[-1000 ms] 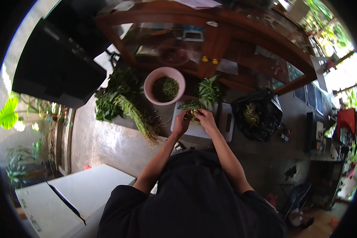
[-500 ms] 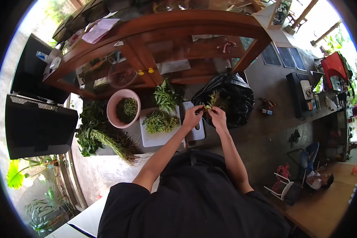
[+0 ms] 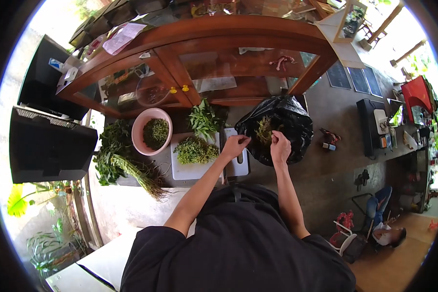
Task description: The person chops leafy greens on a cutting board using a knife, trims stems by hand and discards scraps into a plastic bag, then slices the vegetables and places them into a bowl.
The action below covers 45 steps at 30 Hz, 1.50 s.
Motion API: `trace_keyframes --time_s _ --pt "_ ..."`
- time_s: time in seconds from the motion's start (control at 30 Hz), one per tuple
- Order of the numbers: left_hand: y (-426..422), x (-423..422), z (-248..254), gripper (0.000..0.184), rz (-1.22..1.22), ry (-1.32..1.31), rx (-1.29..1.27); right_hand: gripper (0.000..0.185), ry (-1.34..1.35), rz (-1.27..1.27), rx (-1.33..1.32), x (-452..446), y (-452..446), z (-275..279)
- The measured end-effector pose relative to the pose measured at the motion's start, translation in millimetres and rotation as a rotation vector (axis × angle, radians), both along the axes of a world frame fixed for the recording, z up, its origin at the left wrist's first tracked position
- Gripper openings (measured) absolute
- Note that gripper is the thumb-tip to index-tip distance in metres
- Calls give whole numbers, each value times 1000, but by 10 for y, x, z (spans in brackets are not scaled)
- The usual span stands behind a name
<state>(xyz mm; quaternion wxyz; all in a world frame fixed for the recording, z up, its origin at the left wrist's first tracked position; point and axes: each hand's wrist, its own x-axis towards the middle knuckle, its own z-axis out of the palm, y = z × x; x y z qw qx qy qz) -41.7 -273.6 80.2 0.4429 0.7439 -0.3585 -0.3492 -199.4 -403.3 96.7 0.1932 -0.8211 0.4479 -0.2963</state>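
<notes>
My left hand is over the white chopping board's right part, its fingers pinched at the near left edge of a black plastic bag. Anything between those fingertips is too small to make out. Over the bag's opening is my right hand, fingers drawn together; what they hold, if anything, is hidden. Roots and plant scraps lie inside the bag. To the left, chopped greens sit on a white chopping board. Leafy greens lie just beyond them.
A pink bowl of chopped greens stands left of the board. Beside it lies a rooted bundle of stems. A wooden glass-doored cabinet rises behind. A seated person is at far right.
My hands, close together around a small green piece before, are now apart. The right hand has moved right and slightly nearer over the bag; the left has stayed nearly in place.
</notes>
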Motion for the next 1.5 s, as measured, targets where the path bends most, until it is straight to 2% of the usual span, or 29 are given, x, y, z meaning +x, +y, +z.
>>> trace_keyframes --time_s 0.13,0.2,0.3,0.33,0.4,0.43,0.47,0.5,0.57,0.6,0.67,0.77,0.83,0.9,0.93,1.0,1.13,1.3,1.33,1.4,1.5 --pt "414 110 0 32 100 173 -28 16 -38 15 45 132 173 157" --pt "700 129 38 34 152 166 -58 21 -61 104 48 220 269 170" --pt "1110 216 -174 31 311 246 -88 26 -53 344 234 378 596 86" --pt "1245 237 -176 32 371 237 -75 30 18 385 479 437 743 123" --pt "1470 285 -159 32 442 224 -64 37 206 495 659 536 931 -239" --pt "1566 312 -133 32 462 152 12 37 207 507 658 582 1017 -301" --pt "1655 339 -108 32 482 81 89 44 327 524 571 623 1104 -363" --pt "1747 367 -167 32 493 79 90 51 445 537 483 653 1191 -401" --pt "1863 397 -302 30 536 -105 26 56 460 546 451 672 1307 -467" --pt "1892 390 -305 30 544 -103 24 61 472 546 420 672 1349 -503" --pt "1931 374 -296 27 611 -153 -154 59 457 535 409 662 1394 -744" --pt "1986 388 -375 25 661 -222 -246 52 433 482 451 668 1420 -704" --pt "2038 413 -350 24 665 -207 -180 46 429 442 500 651 1430 -642" --pt "2076 438 -361 22 666 -188 -113 40 319 413 421 603 1450 -569" --pt "2083 464 -381 21 671 -285 -147 40 322 413 418 585 1454 -524" --pt "2106 520 -409 19 673 -379 -182 38 137 367 687 535 1456 -430" --pt "2149 604 -414 18 647 -435 -139 36 59 342 745 385 1490 -329" --pt "2177 678 -444 24 652 -529 -88 33 1 454 424 115 1441 -433" --pt "2179 695 -456 27 650 -522 -111 33 2 453 423 94 1458 -394" --pt "2168 697 -503 30 646 -513 -135 33 12 514 583 46 1500 -306" --pt "2145 703 -572 39 648 -425 -199 32 -43 631 586 133 1556 -413"
